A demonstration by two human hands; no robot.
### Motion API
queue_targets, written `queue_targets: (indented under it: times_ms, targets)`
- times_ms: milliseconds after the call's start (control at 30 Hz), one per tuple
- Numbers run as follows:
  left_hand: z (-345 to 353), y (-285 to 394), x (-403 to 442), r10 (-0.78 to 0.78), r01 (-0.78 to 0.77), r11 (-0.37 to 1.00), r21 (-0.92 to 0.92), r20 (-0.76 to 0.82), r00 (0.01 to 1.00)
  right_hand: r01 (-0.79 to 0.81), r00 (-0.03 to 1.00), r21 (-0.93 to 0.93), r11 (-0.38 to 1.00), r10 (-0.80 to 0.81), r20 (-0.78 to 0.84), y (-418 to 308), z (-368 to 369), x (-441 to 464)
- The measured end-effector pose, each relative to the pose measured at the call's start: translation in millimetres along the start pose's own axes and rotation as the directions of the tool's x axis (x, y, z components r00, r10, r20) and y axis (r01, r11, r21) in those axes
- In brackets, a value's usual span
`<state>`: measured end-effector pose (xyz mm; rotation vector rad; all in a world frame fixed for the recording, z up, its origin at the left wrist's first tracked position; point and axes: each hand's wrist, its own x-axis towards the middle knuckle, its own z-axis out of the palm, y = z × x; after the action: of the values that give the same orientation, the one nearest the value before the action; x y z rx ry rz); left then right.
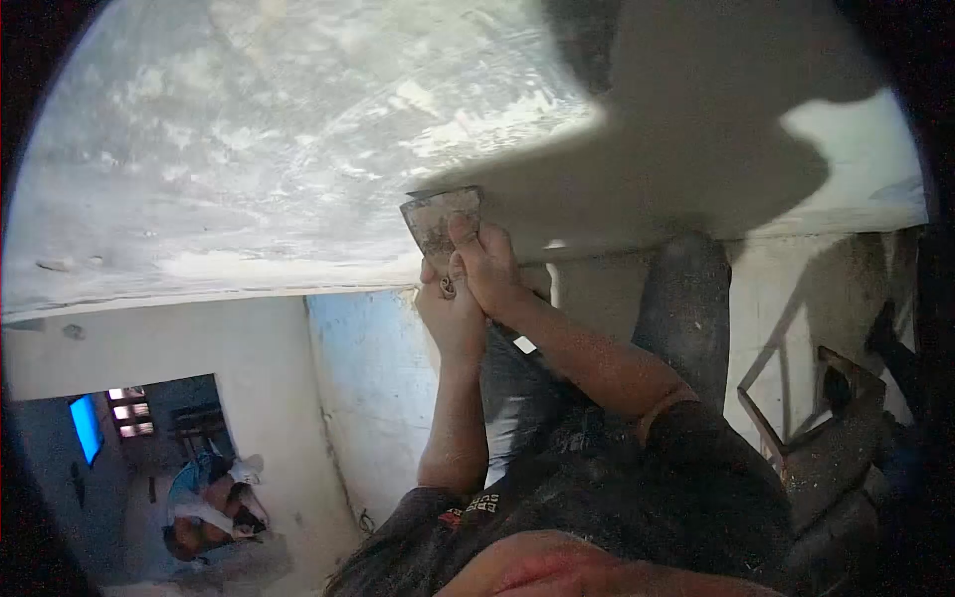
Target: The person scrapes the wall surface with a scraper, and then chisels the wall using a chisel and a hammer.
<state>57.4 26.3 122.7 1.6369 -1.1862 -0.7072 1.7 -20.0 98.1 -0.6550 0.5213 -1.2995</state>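
Both hands are on a putty knife (434, 221) with a wide, worn, plaster-stained blade. Its edge is at the patchy white and grey plastered surface (239, 149). My left hand (453, 310), with a ring on one finger, is closed around the lower part of the tool. Just above and to the right, my right hand (485, 267) grips it too, its thumb lying along the blade. The handle is hidden by my fingers. Fresh-looking white smears of plaster spread up and left from the blade.
A dark shadow (657, 149) covers the right of the plastered surface. Beyond a doorway at lower left, a person (209, 502) crouches or sits near a lit blue screen (87, 430). At right stands a wooden-framed piece (831, 428). A blue-painted wall (363, 348) lies behind my arms.
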Motion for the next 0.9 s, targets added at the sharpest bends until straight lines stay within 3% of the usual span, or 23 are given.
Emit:
queue_targets:
  times_ms: [67,100,200,300,400,500,633,700,833,900]
  targets:
    - [5,-5,-2,-0.004,0.003,0.998,-0.068,-0.017,1.0,-0.014,1.0,-0.138,0.99,0.015,0.007,-3,-8,-1]
    - [4,-21,4,-0.005,0.005,0.997,0.082,-0.005,1.0,-0.094,0.995,-0.061,0.994,0.096,0.035,-13,-7,-4]
    - [21,-23,-4,-0.067,0.066,0.996,-0.057,-0.015,0.998,-0.006,0.998,-0.067,0.998,0.011,0.065,-11,-16,-3]
    - [38,-17,-13,-0.042,0.012,0.982,-0.188,-0.155,0.987,-0.037,0.998,-0.072,0.997,0.041,0.054,-17,-21,-7]
    - [30,-15,-16,-0.117,0.113,0.975,-0.191,-0.011,0.993,-0.098,0.99,-0.167,0.981,0.113,0.083,-11,-28,-4]
    - [31,-30,-11,-0.085,0.09,0.979,-0.18,0.034,0.996,-0.1,0.995,-0.207,0.973,0.1,-0.011,-15,-25,-6]
    - [54,-30,-18,-0.135,0.079,0.875,-0.478,-0.084,0.987,-0.044,0.999,-0.402,0.914,0.051,0.007,-15,-40,-6]
    - [61,-30,-22,-0.104,0.054,0.895,-0.442,-0.091,0.99,-0.096,0.995,-0.51,0.855,0.091,-0.034,-16,-49,-4]
    - [68,-38,-25,-0.172,0.117,0.828,-0.548,-0.05,0.984,-0.121,0.992,-0.495,0.86,0.113,-0.047,-31,-42,-7]
    - [68,-36,-26,-0.18,0.141,0.857,-0.495,-0.032,0.983,-0.128,0.991,-0.513,0.849,0.121,-0.047,-38,-41,-7]
